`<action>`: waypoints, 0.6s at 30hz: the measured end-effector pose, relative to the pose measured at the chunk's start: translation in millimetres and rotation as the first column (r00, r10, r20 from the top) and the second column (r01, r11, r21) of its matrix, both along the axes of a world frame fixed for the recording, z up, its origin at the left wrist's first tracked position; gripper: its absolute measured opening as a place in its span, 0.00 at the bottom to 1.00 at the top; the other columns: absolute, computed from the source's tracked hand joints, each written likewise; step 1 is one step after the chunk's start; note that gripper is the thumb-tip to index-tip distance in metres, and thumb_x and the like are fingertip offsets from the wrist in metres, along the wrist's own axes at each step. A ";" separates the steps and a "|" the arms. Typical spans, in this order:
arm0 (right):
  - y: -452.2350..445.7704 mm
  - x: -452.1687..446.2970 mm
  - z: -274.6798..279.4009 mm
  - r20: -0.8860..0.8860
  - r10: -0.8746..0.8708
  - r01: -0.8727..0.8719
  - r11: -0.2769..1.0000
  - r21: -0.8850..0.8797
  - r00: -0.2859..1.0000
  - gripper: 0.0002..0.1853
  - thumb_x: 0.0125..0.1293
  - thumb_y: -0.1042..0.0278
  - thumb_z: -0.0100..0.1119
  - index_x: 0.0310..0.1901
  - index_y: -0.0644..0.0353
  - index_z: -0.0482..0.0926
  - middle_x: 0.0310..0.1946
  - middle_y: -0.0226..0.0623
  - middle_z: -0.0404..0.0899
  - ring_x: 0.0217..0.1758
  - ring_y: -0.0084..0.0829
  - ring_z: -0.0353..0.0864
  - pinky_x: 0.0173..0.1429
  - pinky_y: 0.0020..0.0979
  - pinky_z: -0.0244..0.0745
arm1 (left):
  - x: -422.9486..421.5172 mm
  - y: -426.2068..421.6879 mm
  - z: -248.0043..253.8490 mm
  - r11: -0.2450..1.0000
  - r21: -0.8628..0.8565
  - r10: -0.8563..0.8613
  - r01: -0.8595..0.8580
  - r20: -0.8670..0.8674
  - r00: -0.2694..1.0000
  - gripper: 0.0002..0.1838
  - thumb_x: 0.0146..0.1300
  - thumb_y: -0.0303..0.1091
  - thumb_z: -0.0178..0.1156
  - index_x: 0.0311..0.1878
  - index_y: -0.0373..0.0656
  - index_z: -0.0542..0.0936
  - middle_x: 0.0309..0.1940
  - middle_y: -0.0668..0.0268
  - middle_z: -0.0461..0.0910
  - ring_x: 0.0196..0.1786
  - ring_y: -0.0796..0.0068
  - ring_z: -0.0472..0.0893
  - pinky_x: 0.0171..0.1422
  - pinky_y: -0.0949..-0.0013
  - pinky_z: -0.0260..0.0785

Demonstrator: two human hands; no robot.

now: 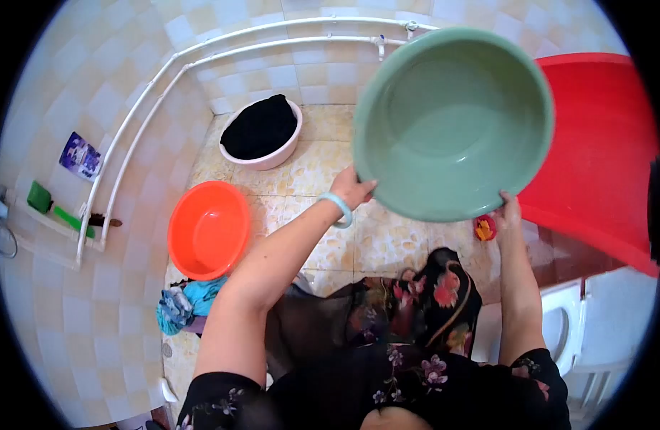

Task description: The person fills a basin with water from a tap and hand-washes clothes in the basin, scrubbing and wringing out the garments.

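Observation:
A large green plastic basin [445, 129] is held up off the floor, its inside tilted toward me and bare. My left hand [352, 188], with a pale blue bangle on the wrist, grips the rim at the lower left. At the lower right of the rim, my right hand [509, 211] has its thumb over the edge; most of its fingers are hidden behind the basin. Below, an orange basin [209, 229] stands on the tiles to the left. Behind it, a pink basin [276, 158] holds black cloth [260, 129].
A big red tub [595, 143] stands at the right, above a white seat [563, 322]. Blue clothes [194, 304] lie near the orange basin. White pipes [294, 46] run along the tiled walls. A green brush [40, 197] and a purple pouch [80, 156] are at the left wall.

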State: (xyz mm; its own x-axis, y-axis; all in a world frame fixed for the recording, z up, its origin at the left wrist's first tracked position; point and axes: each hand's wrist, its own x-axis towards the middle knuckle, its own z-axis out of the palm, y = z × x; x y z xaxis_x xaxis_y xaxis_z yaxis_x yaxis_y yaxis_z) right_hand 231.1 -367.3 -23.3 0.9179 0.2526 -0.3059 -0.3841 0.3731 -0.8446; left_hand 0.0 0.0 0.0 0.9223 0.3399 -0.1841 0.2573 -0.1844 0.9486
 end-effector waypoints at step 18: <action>216.9 161.2 -263.8 -0.128 0.068 -0.119 0.890 -0.440 0.989 0.17 0.65 0.71 0.55 0.53 0.70 0.72 0.46 0.48 0.77 0.44 0.38 0.79 0.45 0.39 0.76 | 63.8 171.0 -228.3 0.742 -0.564 0.064 -0.362 -0.478 0.876 0.22 0.66 0.35 0.59 0.60 0.37 0.67 0.55 0.56 0.74 0.41 0.60 0.83 0.45 0.64 0.81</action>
